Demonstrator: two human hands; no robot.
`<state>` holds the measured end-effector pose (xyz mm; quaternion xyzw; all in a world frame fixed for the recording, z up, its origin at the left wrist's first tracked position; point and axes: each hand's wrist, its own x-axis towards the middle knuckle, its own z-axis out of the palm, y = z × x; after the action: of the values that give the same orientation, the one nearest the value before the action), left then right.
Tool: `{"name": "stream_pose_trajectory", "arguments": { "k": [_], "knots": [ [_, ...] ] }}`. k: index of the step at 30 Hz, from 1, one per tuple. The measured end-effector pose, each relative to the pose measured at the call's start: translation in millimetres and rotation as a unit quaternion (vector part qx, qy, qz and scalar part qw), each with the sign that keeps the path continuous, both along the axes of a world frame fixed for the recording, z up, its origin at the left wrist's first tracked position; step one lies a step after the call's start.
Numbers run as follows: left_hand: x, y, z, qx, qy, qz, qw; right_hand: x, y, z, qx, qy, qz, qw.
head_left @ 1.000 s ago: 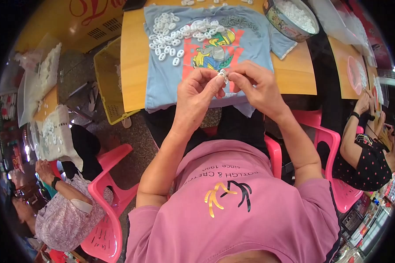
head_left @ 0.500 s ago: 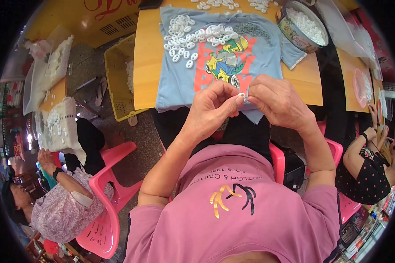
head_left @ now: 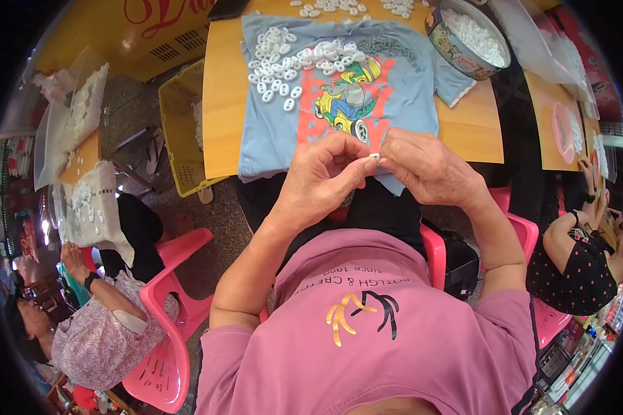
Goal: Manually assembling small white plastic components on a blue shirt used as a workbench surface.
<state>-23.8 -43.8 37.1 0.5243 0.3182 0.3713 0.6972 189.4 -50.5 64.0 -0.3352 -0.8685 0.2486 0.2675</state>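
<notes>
My left hand (head_left: 322, 178) and my right hand (head_left: 426, 166) meet in front of my chest, fingertips pinched together on one small white plastic piece (head_left: 373, 158). Just beyond them a light blue T-shirt (head_left: 277, 131) with a cartoon print lies spread on the orange table (head_left: 221, 97). Several small white plastic pieces (head_left: 284, 66) are scattered over the shirt's upper left. A round metal bowl (head_left: 464, 62) full of the same white pieces stands at the shirt's far right corner.
A yellow crate (head_left: 180, 138) stands on the floor left of the table. Pink plastic chairs (head_left: 169, 325) surround me. A seated person in a patterned top (head_left: 90, 332) is at lower left, another in a dotted black top (head_left: 578, 270) at right. A side table (head_left: 73, 131) holds more white pieces.
The view has shifted so the table and shirt sit slightly lower and closer. Both hands stay pinched together on the small white piece, fingers working it slightly.
</notes>
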Motion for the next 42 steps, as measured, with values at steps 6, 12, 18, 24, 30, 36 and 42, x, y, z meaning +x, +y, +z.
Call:
{"name": "stream_pose_trajectory", "arguments": {
  "k": [6, 12, 18, 24, 30, 36, 42],
  "knots": [
    [-4, 6, 2, 0.033, 0.052, -0.025, 0.998, -2, 2, -2, -0.056, 0.012, 0.001, 0.998],
    [-7, 17, -15, 0.006, 0.065, -0.004, 0.998, -8, 12, -26, -0.052, 0.024, -0.009, 0.998],
    [-33, 23, -30, -0.094, 0.017, 0.013, 0.995, -19, 39, -22, -0.162, 0.05, 0.005, 0.986],
    [-62, 17, -40, -0.099, 0.015, 0.107, 0.989, -51, 95, -58, 0.047, 0.015, -0.08, 0.996],
    [-73, 14, -44, -0.118, -0.016, 0.153, 0.981, -74, 119, -71, 0.107, -0.073, -0.074, 0.989],
    [-70, 18, -41, -0.115, -0.051, 0.187, 0.974, -70, 114, -68, -0.035, 0.017, -0.106, 0.994],
    [-48, 22, -19, -0.081, -0.104, 0.199, 0.971, -65, 71, -25, -0.414, 0.338, -0.135, 0.834]
  ]
}}
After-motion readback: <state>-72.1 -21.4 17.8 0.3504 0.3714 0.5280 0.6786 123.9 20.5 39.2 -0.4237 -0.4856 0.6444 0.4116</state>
